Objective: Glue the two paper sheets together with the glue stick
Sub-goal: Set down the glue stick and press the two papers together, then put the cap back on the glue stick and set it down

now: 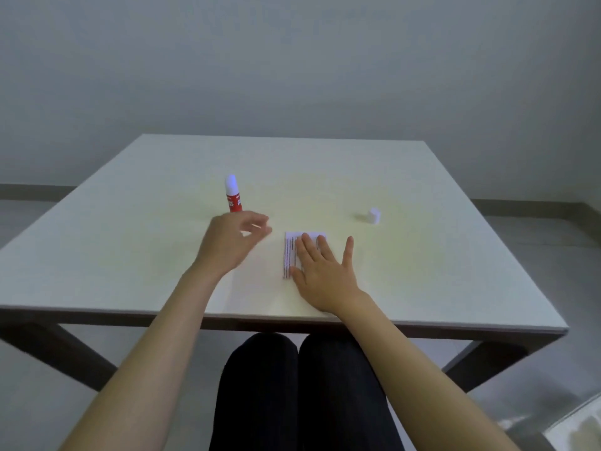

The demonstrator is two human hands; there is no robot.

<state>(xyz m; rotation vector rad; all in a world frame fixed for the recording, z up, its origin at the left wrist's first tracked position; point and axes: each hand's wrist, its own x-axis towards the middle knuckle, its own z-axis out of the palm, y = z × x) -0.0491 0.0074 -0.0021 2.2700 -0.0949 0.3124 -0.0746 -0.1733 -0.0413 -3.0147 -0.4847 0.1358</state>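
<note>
A red glue stick [233,194] with its white tip exposed stands upright on the white table [130,255], left of centre. Its white cap [374,216] lies apart on the right. Small white paper sheets [292,253] with printed lines lie near the middle. My right hand [322,271] rests flat on the paper with fingers spread, covering its right part. My left hand [234,245] hovers just in front of the glue stick, fingers loosely curled and apart, holding nothing. I cannot tell how the two sheets lie under the hand.
The table's front edge [292,323] runs just above my knees [302,385]. A grey wall stands behind the table. A pale object [579,428] sits at the lower right corner on the floor.
</note>
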